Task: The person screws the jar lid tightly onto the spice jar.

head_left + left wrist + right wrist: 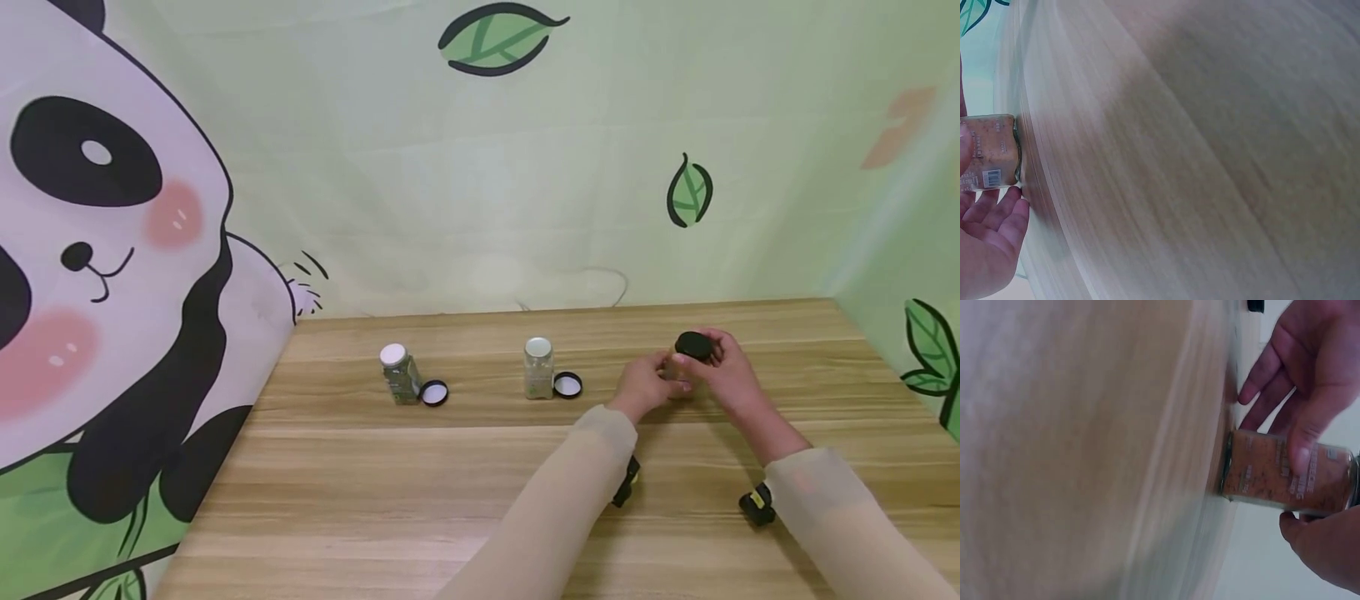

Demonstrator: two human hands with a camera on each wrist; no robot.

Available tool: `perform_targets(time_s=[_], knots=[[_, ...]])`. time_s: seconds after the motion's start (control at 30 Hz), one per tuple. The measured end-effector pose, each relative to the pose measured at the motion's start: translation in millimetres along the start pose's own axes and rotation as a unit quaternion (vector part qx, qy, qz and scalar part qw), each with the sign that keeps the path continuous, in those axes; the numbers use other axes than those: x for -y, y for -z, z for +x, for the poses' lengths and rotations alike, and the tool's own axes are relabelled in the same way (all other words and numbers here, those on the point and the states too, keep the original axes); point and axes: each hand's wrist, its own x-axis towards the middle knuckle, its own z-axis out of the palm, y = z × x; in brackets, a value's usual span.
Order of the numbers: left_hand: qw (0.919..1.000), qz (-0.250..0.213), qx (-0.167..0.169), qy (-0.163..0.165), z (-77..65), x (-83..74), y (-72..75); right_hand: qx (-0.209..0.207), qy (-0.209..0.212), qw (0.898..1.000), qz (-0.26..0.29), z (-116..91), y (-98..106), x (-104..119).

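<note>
A square glass spice jar (1260, 469) filled with orange-brown seasoning stands upright on the table at the right, its base at the wood. My left hand (645, 385) holds the jar's body, thumb on the printed front. On top sits a black lid (693, 345), and my right hand (731, 375) grips it with thumb and fingers at its edge. In the head view both hands cover most of the jar. The left wrist view shows its barcode side and the left fingers (1013, 219) beside the base.
Left of the hands stands a clear jar (538, 371) with a pale top, a black-rimmed lid (567, 385) beside it. Farther left is a jar of dark green contents (402, 375), with another black-rimmed lid (433, 393) next to it. A printed backdrop (450, 183) rises behind the wooden table (360, 500).
</note>
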Motion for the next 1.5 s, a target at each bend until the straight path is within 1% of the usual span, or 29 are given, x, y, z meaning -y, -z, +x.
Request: perform_targets(time_s=[0.13,0.23,0.53,0.67,0.7,0.77,0.87,0.9,1.0,1.07,1.13,1.2,1.27,1.4,1.5], knots=[[1.0000,0.008,-0.001,0.000,0.0,1.1,-0.2,-0.013,-0.002,1.000,-0.011,-2,-4,1],[0.9998,0.017,-0.003,-0.004,0.5,1.7,-0.4,-0.024,0.005,0.999,-0.023,-4,-5,0],[0.9985,0.048,-0.011,-0.022,1.9,3.2,-1.1,-0.066,0.012,0.998,-0.014,-5,-13,1],[0.9984,0.052,-0.012,-0.019,1.2,3.2,-1.8,-0.062,0.020,0.998,-0.008,-4,-12,-2],[0.9987,0.046,-0.013,-0.016,0.9,3.1,-1.8,-0.053,0.022,0.998,-0.011,-4,-11,-3],[0.9993,0.036,-0.010,-0.009,0.2,2.2,-1.8,-0.018,0.021,1.000,-0.013,-2,-4,-5],[0.9998,0.020,-0.005,0.002,-0.1,0.7,-2.1,0.064,0.019,0.998,-0.015,3,12,-6],[0.9998,0.016,-0.004,0.006,-0.2,0.3,-1.9,0.094,0.018,0.995,-0.017,4,18,-5],[0.9998,0.015,-0.002,0.010,0.4,-0.6,-1.9,0.176,0.013,0.984,0.005,11,36,-4],[0.9998,0.016,-0.003,0.013,0.5,-0.8,-1.9,0.218,0.013,0.976,0.023,15,45,-4],[0.9998,0.014,-0.004,0.015,0.3,-1.1,-1.8,0.252,0.009,0.967,0.047,20,54,-6],[0.9998,0.013,-0.004,0.015,-0.3,-1.5,-1.8,0.277,0.006,0.959,0.054,23,60,-7],[0.9998,0.010,-0.004,0.015,-1.2,-1.7,-1.4,0.295,0.004,0.954,0.046,27,64,-7],[0.9999,0.002,-0.004,0.015,-2.3,-1.8,-0.7,0.313,-0.005,0.950,0.003,33,68,-2],[0.9999,-0.001,-0.005,0.014,-2.0,-1.7,-0.1,0.318,-0.007,0.948,-0.026,36,68,2]])
